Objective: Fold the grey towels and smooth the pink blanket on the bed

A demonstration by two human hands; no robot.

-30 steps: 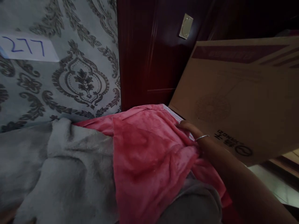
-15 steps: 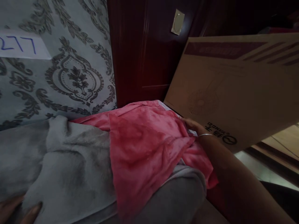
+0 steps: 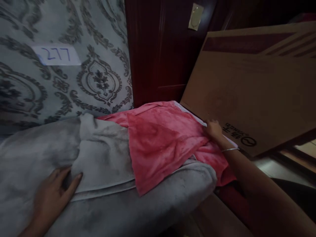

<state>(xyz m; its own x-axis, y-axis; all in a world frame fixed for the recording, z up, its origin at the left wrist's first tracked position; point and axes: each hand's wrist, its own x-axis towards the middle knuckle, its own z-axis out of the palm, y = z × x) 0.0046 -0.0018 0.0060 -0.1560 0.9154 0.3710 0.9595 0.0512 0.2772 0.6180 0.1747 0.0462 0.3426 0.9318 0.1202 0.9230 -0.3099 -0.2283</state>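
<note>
Pink velour garment (image 3: 160, 135), likely soft, light; gripped by right hand (image 3: 213, 130) at white edge (image 3: 190, 113), best hold, with left hand (image 3: 53, 192) open.

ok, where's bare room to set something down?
Two patches of the grey padded surface look usable: the front strip below the pink cloth, right of the left hand; and the area left of that hand, below the patterned wall. Crowded: far right, where the right hand, pink cloth and carton meet.
</note>
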